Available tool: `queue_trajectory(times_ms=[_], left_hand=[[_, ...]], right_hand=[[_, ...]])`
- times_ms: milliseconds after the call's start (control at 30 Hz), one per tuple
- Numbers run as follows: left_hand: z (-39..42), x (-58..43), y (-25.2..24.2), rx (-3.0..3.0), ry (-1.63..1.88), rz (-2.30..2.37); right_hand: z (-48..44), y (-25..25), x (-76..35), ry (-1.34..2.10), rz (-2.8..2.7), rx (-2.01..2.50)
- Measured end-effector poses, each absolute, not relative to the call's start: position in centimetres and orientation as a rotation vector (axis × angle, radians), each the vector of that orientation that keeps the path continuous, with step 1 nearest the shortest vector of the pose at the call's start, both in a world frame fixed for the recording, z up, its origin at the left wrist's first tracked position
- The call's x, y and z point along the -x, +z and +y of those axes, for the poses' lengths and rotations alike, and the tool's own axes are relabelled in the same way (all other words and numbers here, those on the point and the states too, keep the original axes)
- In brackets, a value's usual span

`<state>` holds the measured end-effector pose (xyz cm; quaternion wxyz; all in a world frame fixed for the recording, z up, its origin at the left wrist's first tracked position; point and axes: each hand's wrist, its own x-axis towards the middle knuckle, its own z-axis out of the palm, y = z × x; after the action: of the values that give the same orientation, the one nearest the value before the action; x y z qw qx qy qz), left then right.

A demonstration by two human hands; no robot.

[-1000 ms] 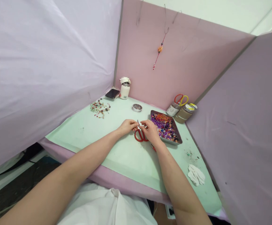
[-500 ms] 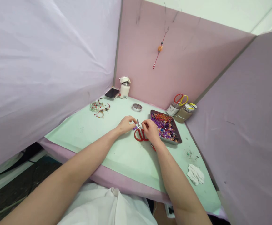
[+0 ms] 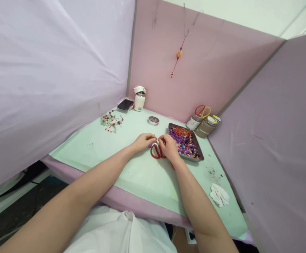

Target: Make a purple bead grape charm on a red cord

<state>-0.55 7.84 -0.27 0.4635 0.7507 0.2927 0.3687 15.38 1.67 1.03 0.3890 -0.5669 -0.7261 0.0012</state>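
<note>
My left hand (image 3: 143, 141) and my right hand (image 3: 169, 148) meet fingertip to fingertip over the green table mat (image 3: 132, 168), both pinched on something small with a purple bead showing between them. Red-handled scissors (image 3: 156, 151) lie on the mat just under the fingers, partly hidden by my right hand. A metal tray (image 3: 201, 154) full of purple and mixed beads sits directly right of my right hand.
A pile of finished bead strands (image 3: 110, 120) lies at the left. A phone (image 3: 125, 104), a white bottle (image 3: 139, 98) and a small round tin (image 3: 153, 120) stand at the back. Two jars (image 3: 204, 127) with scissors stand back right. A white cloth (image 3: 219, 195) lies front right.
My fingertips drew apart slightly half a second ago, showing the purple bead, and have closed together again. The hands stay in the same spot above the scissors.
</note>
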Motion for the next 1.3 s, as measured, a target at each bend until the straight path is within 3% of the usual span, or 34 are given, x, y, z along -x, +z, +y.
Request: queue_trajectory(times_ms=[467,700,967,1300], left_hand=[[7.0,0.6,1.1,-1.670,0.904,0.780],[6.8,0.6,1.4,-1.639,0.921,0.827],[6.9,0.7,1.5,-1.618,0.937,0.857],[6.7,0.7,1.7,-1.598,0.952,0.871]], right_hand=[[1.8,1.5,-16.2,0.007,-1.810,1.459],[3.1,2.1,-23.3,-0.140,-1.488,1.765],[4.4,-0.3,-26.8,-0.002,-1.557,2.024],[4.3,-0.1,-26.4,0.005,-1.475,1.907]])
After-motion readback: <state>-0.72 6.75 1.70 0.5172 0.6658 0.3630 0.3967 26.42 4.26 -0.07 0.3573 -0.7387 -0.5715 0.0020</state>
